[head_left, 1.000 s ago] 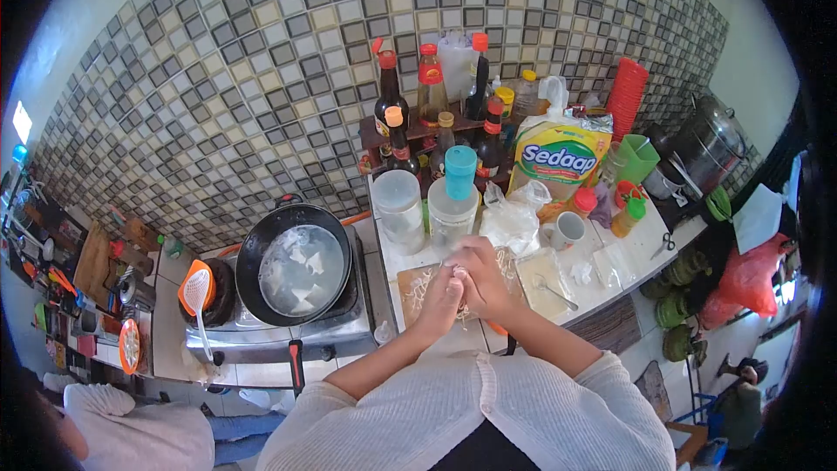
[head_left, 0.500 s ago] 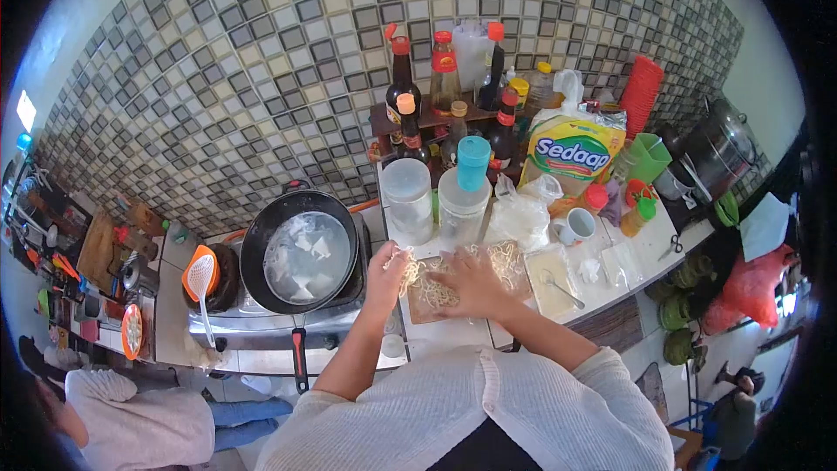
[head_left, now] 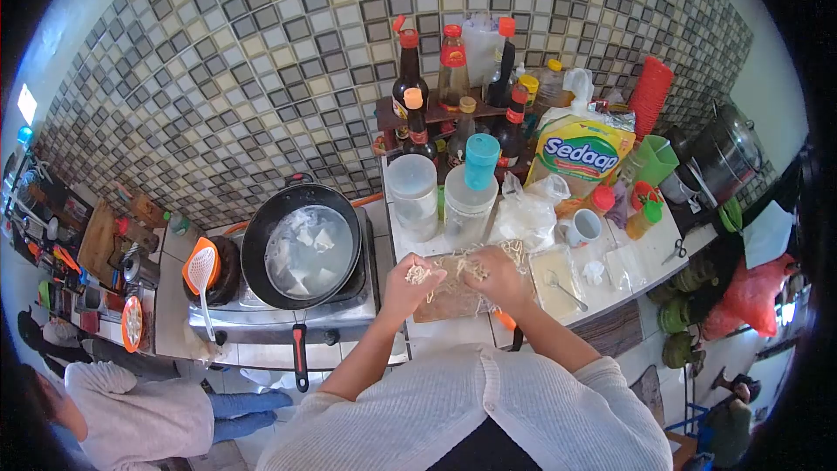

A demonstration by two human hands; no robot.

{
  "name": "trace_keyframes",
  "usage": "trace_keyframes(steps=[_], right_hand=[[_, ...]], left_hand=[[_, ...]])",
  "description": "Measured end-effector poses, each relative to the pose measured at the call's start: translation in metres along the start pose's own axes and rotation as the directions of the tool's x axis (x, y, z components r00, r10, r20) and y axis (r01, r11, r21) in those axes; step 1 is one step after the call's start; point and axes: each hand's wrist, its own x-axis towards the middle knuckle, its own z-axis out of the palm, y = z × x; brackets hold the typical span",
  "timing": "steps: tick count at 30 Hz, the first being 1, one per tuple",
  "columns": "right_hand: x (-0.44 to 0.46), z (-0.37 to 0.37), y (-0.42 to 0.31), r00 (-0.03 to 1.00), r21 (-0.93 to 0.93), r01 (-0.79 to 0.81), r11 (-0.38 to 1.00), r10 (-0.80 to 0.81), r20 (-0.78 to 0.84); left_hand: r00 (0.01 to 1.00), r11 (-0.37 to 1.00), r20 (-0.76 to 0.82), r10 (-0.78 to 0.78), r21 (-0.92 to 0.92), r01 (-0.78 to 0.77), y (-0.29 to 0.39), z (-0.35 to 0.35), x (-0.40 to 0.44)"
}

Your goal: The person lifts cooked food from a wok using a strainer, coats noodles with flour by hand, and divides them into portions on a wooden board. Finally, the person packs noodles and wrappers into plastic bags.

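Note:
Pale noodle-like strands (head_left: 417, 274) lie in my left hand (head_left: 410, 290), its fingers curled round them above the left side of a wooden board (head_left: 443, 305). My right hand (head_left: 499, 277) is closed on more of these strands over the board's middle. Further strands (head_left: 514, 255) are spread along the board's back edge. An orange handle (head_left: 505, 319) shows at the front of the board. Just right of the board, a spoon (head_left: 568, 293) rests in a flat clear container (head_left: 551, 272) with pale contents.
On the stove at left, a black pan (head_left: 255, 249) holds cloudy liquid with white pieces. A slotted ladle (head_left: 201, 275) lies beside it. Clear jars (head_left: 412, 196), bottles (head_left: 410, 65), a yellow Sedaap bag (head_left: 582, 153) and a mug (head_left: 582, 227) stand behind the board. Another person (head_left: 139, 410) is at lower left.
My hands were together, then apart with the right one spread over the board. Now the right hand has closed on strands, and the left has moved right, nearer to it.

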Motion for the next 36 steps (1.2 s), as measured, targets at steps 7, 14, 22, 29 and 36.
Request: trace_keyframes(steps=[7, 14, 22, 29, 36], right_hand=[[0.004, -0.021, -0.01, 0.871, 0.334, -0.444, 0.832, 0.487, -0.056], [-0.007, -0.012, -0.004, 0.989, 0.044, -0.144, 0.989, 0.145, -0.023], [0.008, -0.029, -0.014, 0.967, -0.24, 0.039, 0.97, 0.024, 0.254], [0.011, -0.065, 0.0, 0.845, -0.181, -0.183, 0.966, 0.249, 0.473], [0.009, -0.069, 0.004, 0.908, -0.027, -0.194, 0.981, 0.19, 0.374]], left_hand=[[0.984, 0.812, 0.12, 0.128, 0.557, -0.173, -0.014, 0.011, -0.003], [0.939, 0.406, 0.141, 0.313, 0.874, -0.267, -0.02, 0.023, -0.002], [0.978, 0.385, 0.189, 0.086, 0.899, -0.207, -0.01, 0.027, 0.001], [0.973, 0.492, 0.232, 0.009, 0.846, -0.206, 0.007, 0.022, -0.003], [0.964, 0.484, 0.258, 0.069, 0.836, -0.258, 0.02, 0.029, -0.002]])
